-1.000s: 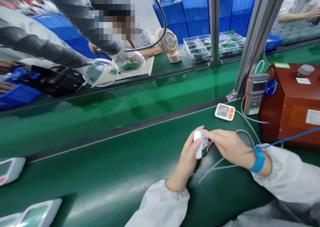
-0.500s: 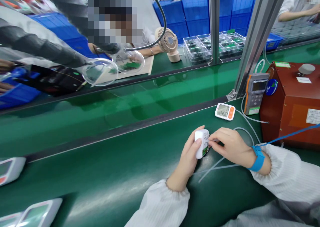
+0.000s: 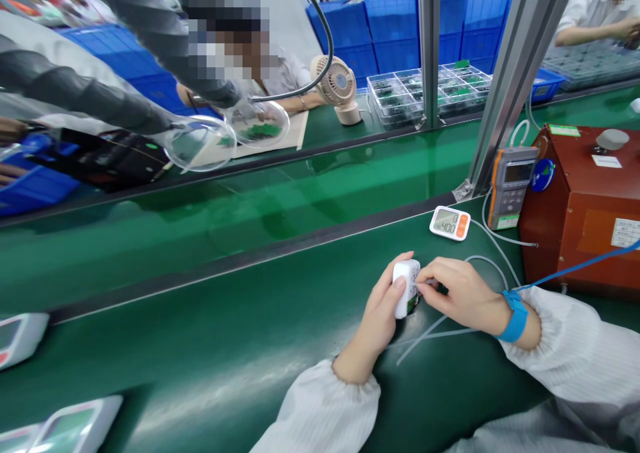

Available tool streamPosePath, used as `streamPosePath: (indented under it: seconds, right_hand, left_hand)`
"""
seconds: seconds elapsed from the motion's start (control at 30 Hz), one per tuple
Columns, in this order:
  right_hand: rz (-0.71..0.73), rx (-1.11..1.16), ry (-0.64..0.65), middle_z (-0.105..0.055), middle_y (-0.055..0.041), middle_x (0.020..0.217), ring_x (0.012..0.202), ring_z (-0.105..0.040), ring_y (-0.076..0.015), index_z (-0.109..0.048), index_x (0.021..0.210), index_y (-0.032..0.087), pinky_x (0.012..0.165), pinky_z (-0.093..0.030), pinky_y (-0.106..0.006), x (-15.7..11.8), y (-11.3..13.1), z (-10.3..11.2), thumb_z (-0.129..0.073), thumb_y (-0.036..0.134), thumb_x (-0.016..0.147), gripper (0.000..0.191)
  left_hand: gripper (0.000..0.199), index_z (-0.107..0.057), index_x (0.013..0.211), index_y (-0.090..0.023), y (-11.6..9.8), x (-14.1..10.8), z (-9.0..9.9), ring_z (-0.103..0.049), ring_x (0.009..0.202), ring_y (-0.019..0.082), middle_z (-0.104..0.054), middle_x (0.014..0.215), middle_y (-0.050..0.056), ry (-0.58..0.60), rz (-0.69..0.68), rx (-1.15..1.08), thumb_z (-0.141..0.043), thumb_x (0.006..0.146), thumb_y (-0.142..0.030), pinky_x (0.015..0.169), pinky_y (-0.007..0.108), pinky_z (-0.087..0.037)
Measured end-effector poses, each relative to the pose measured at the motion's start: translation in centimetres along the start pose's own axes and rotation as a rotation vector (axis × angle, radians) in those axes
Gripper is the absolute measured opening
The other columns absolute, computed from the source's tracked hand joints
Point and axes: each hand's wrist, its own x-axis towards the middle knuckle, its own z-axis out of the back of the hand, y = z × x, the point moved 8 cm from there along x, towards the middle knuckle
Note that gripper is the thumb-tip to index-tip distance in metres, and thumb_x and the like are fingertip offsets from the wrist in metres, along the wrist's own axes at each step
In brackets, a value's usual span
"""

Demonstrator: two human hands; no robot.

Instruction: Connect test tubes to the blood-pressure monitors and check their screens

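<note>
My left hand (image 3: 381, 306) is wrapped round a small white device (image 3: 406, 289), held on edge above the green table (image 3: 225, 346). Its side with small openings and a green patch faces right. My right hand (image 3: 457, 292), with a blue band on the wrist, pinches at that side; what its fingertips hold is too small to make out. Thin clear tubes (image 3: 450, 333) lie under and beside my right hand. Just behind the hands lies a white device with a display and orange buttons (image 3: 449, 223), joined to a tube.
A red-brown box (image 3: 600, 206) and a grey-orange meter (image 3: 512, 186) stand at the right. Several white devices (image 3: 75, 426) lie at the lower left. A metal post (image 3: 510, 73) rises behind. Across the bench are a person, a fan (image 3: 336, 86) and two extraction hoses (image 3: 85, 93).
The white device and my left hand have shifted slightly right, and the device has turned a little. My right hand has barely moved, still pinching at its side.
</note>
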Motion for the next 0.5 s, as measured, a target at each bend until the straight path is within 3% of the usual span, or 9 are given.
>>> streamPosePath:
  seconds: [0.5]
  right_hand:
    - [-0.011, -0.008, -0.015, -0.056, 0.0005, 0.078, 0.070, -0.051, -0.0107, -0.060, 0.090, 0.017, 0.066, -0.038, -0.024, -0.22, -0.28, -0.26, -0.051, 0.020, 0.099, 0.012]
  left_hand:
    - [0.062, -0.058, 0.137, -0.019, -0.23, -0.06, -0.55, -0.061, 0.108, 0.026, -0.066, 0.122, 0.010, 0.046, -0.002, 0.083, -0.062, 0.088, -0.056, 0.096, 0.036, -0.046]
